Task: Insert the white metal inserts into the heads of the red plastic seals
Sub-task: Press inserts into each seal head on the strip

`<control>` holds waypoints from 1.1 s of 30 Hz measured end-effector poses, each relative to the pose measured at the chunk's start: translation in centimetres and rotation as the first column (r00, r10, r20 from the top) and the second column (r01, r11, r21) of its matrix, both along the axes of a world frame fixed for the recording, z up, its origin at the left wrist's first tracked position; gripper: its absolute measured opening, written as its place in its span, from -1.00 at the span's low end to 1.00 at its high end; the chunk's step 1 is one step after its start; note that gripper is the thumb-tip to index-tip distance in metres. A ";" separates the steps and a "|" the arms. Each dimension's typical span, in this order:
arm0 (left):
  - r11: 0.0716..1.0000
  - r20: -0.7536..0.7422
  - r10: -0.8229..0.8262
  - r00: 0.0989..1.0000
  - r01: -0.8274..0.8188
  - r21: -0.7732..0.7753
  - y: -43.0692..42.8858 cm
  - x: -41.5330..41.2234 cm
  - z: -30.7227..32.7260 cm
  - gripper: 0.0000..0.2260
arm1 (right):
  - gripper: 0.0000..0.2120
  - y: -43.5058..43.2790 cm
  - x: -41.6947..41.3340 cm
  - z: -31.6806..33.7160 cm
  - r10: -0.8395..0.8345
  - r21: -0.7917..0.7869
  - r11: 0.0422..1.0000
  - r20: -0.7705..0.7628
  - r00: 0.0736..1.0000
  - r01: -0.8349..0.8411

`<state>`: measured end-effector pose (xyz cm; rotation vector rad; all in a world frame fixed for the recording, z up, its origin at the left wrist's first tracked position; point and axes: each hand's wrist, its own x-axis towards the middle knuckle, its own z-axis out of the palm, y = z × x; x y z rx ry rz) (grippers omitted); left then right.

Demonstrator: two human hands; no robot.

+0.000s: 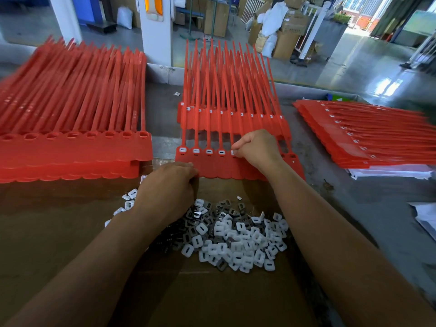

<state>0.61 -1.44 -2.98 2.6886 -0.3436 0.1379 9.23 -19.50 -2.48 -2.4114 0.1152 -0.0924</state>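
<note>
Right hand (256,147) pinched a small white square metal insert (232,152) at the 5th head of the flat red plastic seal strip (212,167). It looked light, stiff and slippery, best gripped by its edges. Left hand (168,185) was curled at the strip's near edge, its grip hidden.

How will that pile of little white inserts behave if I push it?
The inserts would probably scatter rather than move together: they lie loose in a heap on cardboard. Flat and squarish, they likely won't roll.
</note>
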 end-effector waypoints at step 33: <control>1.000 -0.009 -0.001 1.000 0.001 0.010 -0.1 -0.1 0.1 -0.69 | -0.84 -1.0 -0.3 0.2 0.099 0.116 0.989 -0.080 0.992 -0.089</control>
